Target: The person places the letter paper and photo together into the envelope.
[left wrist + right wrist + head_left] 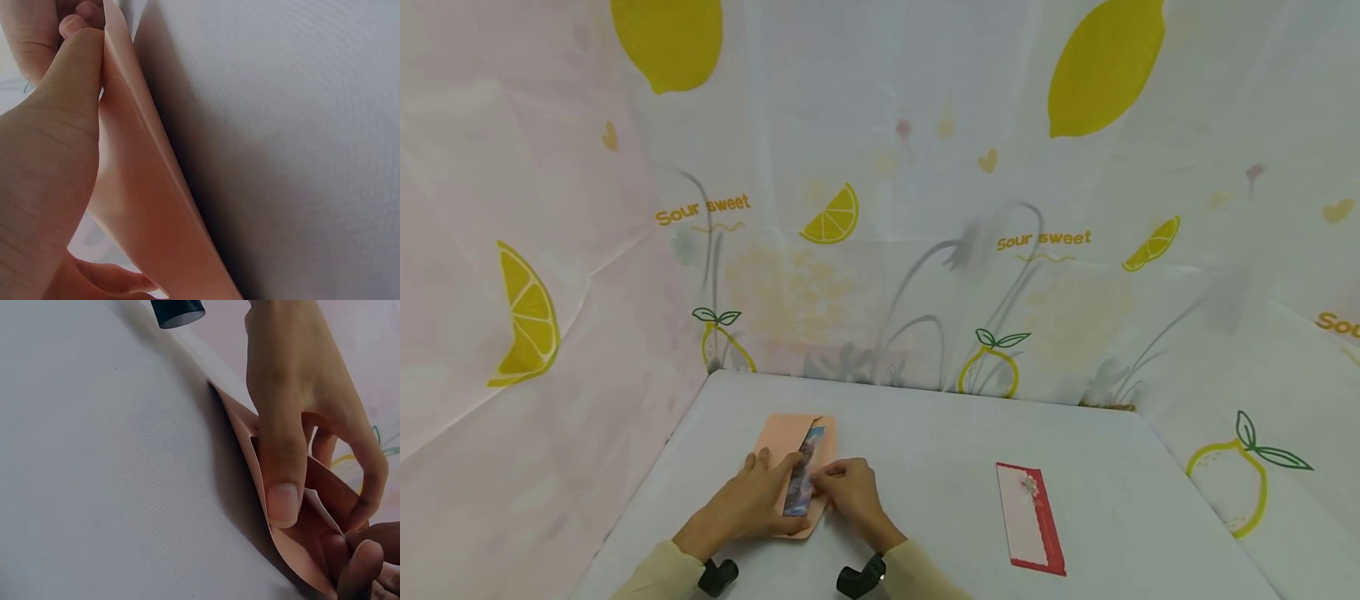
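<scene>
Desk: What was in hand?

Photographer: A peach envelope (782,429), on the left part of a white bench (932,483), its mouth gaping. In the left wrist view, one edge stood tilted up, throwing a shadow on the surface beneath.

Desk: And inside it?

Photographer: A printed card (797,497) in blues and purples, which showed as a narrow strip in the opening. How far it reached into the envelope was hidden.

Desk: How were the fingers set?

Photographer: A person's left hand (748,502) straddled the opening, fingers spread over the envelope, thumb and forefinger well apart and pressing on either side of the gap. The right hand (853,492) worked opposite, its thumb and forefinger pinched together at the printed card's right edge; the fingers themselves partly covered the point of contact.

Desk: What surrounded them?

Photographer: Pale yellow sleeves (664,573) framed the work, with a black device (718,577) at each wrist. Well apart to the right lay a white-and-red card (1024,525), flat, a small floral ornament (1029,486) near its upper end. Whether it enclosed anything could not be told from above. A backdrop (887,158) printed with lemons, lemon slices and the words "Sour sweet" rose behind the bench.
</scene>
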`<state>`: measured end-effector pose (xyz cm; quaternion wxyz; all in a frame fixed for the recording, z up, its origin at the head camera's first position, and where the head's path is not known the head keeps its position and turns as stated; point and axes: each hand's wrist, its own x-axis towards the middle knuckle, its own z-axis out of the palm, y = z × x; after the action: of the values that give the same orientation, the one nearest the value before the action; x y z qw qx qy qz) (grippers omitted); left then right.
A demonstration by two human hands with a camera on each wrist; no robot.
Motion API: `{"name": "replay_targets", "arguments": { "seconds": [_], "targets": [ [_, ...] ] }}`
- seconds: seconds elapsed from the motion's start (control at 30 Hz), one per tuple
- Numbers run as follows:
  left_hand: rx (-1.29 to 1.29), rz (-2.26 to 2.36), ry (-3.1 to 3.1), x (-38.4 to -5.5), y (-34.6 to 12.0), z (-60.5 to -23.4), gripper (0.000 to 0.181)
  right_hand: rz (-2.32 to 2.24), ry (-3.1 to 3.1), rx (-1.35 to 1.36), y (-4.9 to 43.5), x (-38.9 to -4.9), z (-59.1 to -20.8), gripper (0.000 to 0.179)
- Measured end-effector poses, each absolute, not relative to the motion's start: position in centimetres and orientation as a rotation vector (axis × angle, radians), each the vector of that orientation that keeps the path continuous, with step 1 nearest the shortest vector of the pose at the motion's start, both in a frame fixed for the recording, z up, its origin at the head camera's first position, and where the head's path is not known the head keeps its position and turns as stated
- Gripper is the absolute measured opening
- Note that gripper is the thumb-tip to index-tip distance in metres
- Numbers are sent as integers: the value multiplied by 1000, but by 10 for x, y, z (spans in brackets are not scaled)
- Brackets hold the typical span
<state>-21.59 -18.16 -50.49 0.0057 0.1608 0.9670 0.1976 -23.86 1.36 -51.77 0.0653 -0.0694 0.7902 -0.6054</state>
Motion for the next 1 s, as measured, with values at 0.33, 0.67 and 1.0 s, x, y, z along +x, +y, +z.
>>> {"name": "replay_targets", "arguments": {
  "seconds": [0.33, 0.67, 1.0],
  "targets": [
    [522, 636, 3025, -215, -183, -505, 96, -1740, 2500, -201, 2, -239, -519, 13],
    [503, 638, 3006, -216, -183, -505, 96, -1716, 2511, -205, -2, -242, -519, 14],
    [528, 645, 3001, -217, -183, -504, 94, -1714, 2530, -283, -7, -241, -518, 14]
  ]
}}
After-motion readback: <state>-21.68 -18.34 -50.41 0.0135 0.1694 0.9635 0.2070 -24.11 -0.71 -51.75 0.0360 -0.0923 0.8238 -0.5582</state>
